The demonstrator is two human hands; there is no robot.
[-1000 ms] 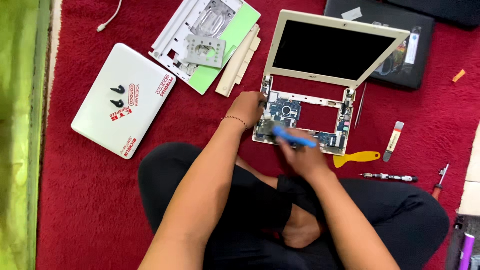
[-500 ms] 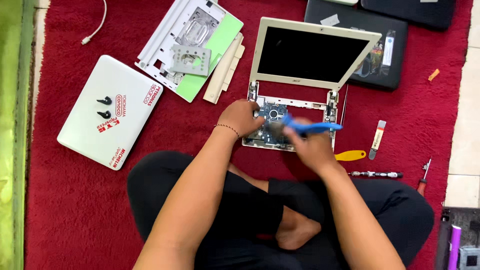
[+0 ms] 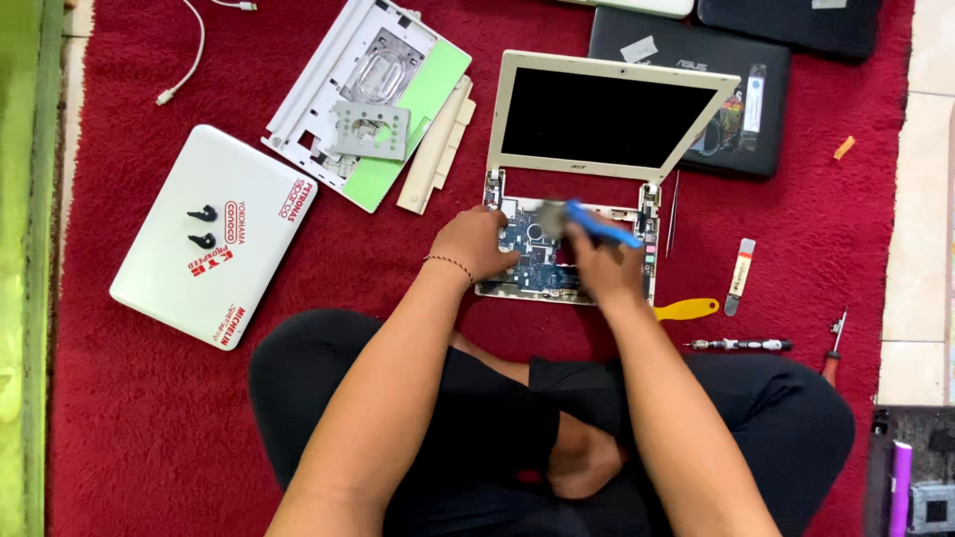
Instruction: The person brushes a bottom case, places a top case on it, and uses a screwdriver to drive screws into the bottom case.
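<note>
- Opened laptop (image 3: 597,149) sits at the far middle of the red carpet (image 3: 119,418), screen up, base stripped, blue board (image 3: 532,261) exposed.
- Left hand (image 3: 476,244) rests curled on the base's left side, pinning it; can't tell if it grips anything.
- Right hand (image 3: 605,268) is closed around a blue-handled brush (image 3: 597,224), grey bristle end over the board's middle.
- Judgement: light strokes only, sweep dust off the board's open edge, keep bristles clear of connectors, left hand steady.
- Carpet is fuzzy; small parts could get lost in it.
- Near right edge: yellow pry tool (image 3: 686,309), screwdriver (image 3: 741,345), small metal spudger (image 3: 739,274).
- Left side: closed white laptop (image 3: 214,234), removed keyboard frame (image 3: 363,94) at the far edge, white cable (image 3: 194,45) in the far left corner.
- Black laptop (image 3: 766,80) behind the screen; tiled floor (image 3: 920,199) beyond the right edge.
</note>
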